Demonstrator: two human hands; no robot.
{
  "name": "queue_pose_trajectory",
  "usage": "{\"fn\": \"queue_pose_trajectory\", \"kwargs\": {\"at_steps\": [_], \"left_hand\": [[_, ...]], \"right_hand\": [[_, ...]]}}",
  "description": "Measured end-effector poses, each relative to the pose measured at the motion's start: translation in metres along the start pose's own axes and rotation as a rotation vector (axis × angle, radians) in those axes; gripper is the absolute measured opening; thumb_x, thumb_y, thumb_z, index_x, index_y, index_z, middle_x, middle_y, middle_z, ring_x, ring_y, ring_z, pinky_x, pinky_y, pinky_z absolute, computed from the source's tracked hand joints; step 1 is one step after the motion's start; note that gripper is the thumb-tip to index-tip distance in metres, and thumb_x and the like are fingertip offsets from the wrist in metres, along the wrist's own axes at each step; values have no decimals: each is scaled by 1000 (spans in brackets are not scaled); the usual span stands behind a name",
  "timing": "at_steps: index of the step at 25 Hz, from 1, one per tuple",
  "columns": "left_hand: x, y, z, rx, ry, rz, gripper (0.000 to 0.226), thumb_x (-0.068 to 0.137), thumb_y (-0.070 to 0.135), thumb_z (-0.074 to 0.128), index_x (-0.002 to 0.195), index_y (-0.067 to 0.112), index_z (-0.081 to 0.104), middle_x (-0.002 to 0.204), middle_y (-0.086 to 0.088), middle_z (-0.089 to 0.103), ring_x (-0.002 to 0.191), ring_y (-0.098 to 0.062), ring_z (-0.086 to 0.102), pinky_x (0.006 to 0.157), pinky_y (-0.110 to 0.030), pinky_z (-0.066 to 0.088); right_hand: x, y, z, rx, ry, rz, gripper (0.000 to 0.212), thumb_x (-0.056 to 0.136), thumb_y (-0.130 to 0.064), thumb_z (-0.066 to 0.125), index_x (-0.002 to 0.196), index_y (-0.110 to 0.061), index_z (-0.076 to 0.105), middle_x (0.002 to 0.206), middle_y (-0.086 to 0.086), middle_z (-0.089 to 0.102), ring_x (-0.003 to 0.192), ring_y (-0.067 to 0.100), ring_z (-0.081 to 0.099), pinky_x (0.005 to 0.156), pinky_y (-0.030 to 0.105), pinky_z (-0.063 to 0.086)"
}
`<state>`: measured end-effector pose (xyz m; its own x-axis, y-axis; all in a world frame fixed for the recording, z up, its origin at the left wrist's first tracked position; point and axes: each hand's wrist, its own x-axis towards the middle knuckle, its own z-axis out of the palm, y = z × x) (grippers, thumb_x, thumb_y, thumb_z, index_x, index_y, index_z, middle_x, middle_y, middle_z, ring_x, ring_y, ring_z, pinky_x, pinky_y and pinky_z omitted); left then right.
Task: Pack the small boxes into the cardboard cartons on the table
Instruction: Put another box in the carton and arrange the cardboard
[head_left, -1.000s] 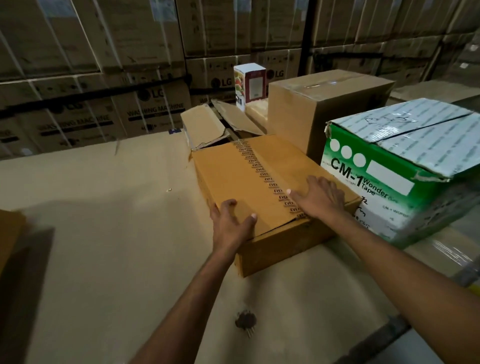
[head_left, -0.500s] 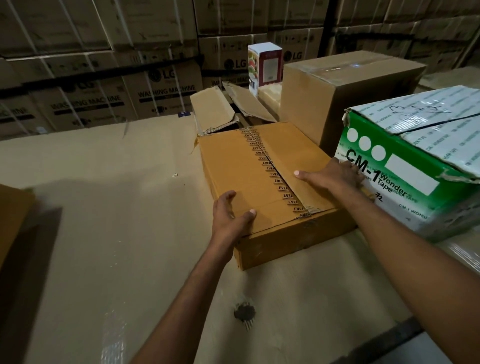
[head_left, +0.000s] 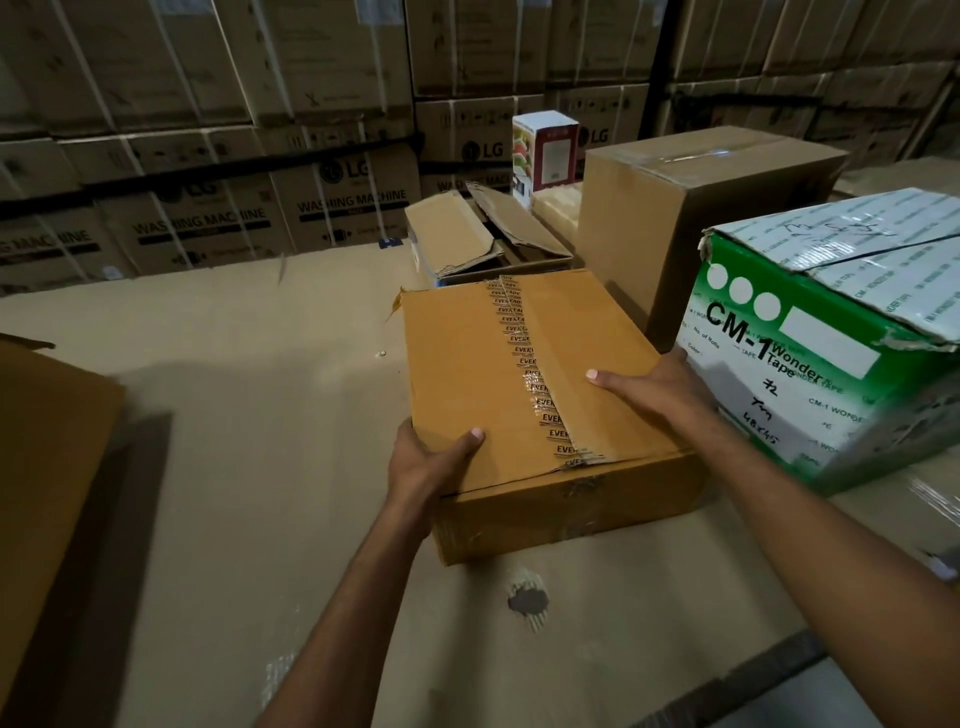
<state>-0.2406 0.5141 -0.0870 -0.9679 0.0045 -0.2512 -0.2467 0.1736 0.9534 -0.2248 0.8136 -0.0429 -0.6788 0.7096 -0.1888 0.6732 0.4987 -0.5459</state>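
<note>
Two hands are in view, the left hand (head_left: 422, 466) and the right hand (head_left: 658, 391); four brown cartons: a taped carton (head_left: 478, 374), an open-flapped carton (head_left: 467, 236), a tall sealed carton (head_left: 691, 218), a half-seen carton (head_left: 49, 447) at the left edge; one green-and-white carton (head_left: 841, 332); one small printed box (head_left: 545, 150); the stacked washing-machine cartons (head_left: 218, 171) behind are too many to count.

Both bare forearms rise from the lower edge toward frame centre. Left hand (head_left: 428, 465) clasps the near-left corner of the taped carton (head_left: 462, 353), thumb laid on top. Right hand (head_left: 662, 389) grips its right edge, thumb extended across the top, fingers hidden.
</note>
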Motion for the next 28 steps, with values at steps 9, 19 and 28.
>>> {"fn": "queue_pose_trajectory", "kwargs": {"at_steps": [9, 19, 28], "left_hand": [[-61, 43, -144, -5, -62, 189, 77, 76, 36, 89, 140, 19, 48, 105, 7, 59, 90, -10, 59, 63, -25, 49], [-126, 52, -268, 70, 61, 516, 95, 72, 41, 91, 150, 30, 39, 134, 8, 54, 121, -14, 53, 91, -29, 52], [-202, 113, -362, 170, 25, 271, 94, 78, 42, 86, 156, 41, 34, 133, 1, 39, 98, -15, 59, 61, -27, 57]], "right_hand": [[-143, -35, -10, 35, 34, -309, 111, 65, -87, 69, 156, -35, 33, 159, 3, 43, 139, 33, 47, 108, 57, 42], [-273, -68, 13, 103, 152, -532, 102, 71, -85, 65, 157, -52, 20, 162, 4, 30, 141, 34, 41, 104, 54, 43], [-350, -107, -49, 372, -129, -799, 77, 62, -68, 78, 133, -40, 66, 156, -4, 46, 133, 14, 40, 103, 39, 37]]}}
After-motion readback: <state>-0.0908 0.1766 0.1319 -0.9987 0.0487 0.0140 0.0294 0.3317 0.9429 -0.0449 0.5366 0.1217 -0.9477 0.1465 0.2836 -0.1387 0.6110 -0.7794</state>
